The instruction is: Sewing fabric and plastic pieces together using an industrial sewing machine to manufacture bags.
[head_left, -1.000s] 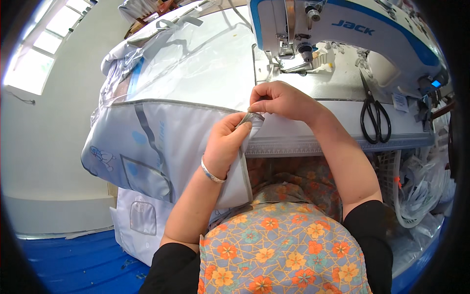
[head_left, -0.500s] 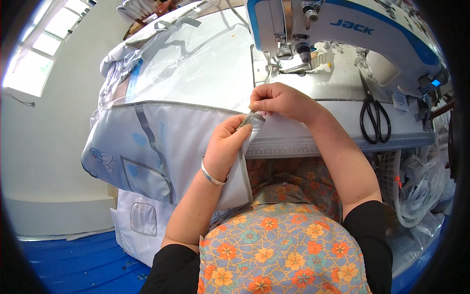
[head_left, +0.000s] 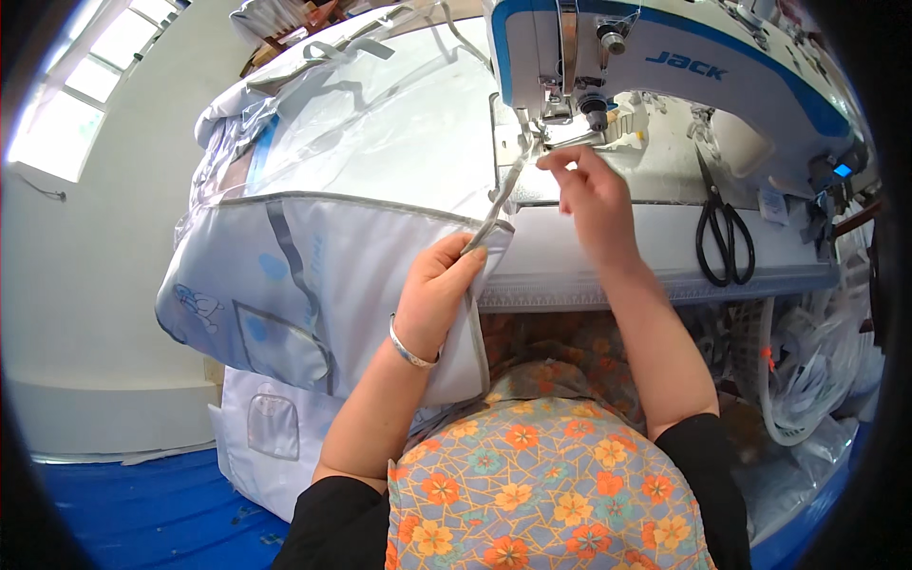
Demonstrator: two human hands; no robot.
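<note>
My left hand [head_left: 439, 280] pinches the corner edge of a white fabric panel [head_left: 380, 256] with grey trim, thumb on top. From that grip a grey binding strip [head_left: 508, 190] runs up to the presser foot area of a white and blue sewing machine [head_left: 665, 66]. Just right of the strip's upper end is my right hand [head_left: 597, 195], slightly blurred. Its index finger points toward the strip, the thumb hangs apart, and nothing shows between them. The panel carries a pale blue print, a small pocket and a grey strap, and drapes over the table's front edge.
Black-handled scissors [head_left: 726, 233] lie on the table right of my right hand. Clear plastic sheeting [head_left: 380, 114] and loose grey straps spread across the left of the table. A white plastic basket [head_left: 784, 399] with clear bags stands low at the right. More white fabric [head_left: 275, 427] hangs below.
My right hand has left the panel's corner and moved up and right toward the presser foot, its fingers parting. The grey strip now stretches between my left hand and the machine.
</note>
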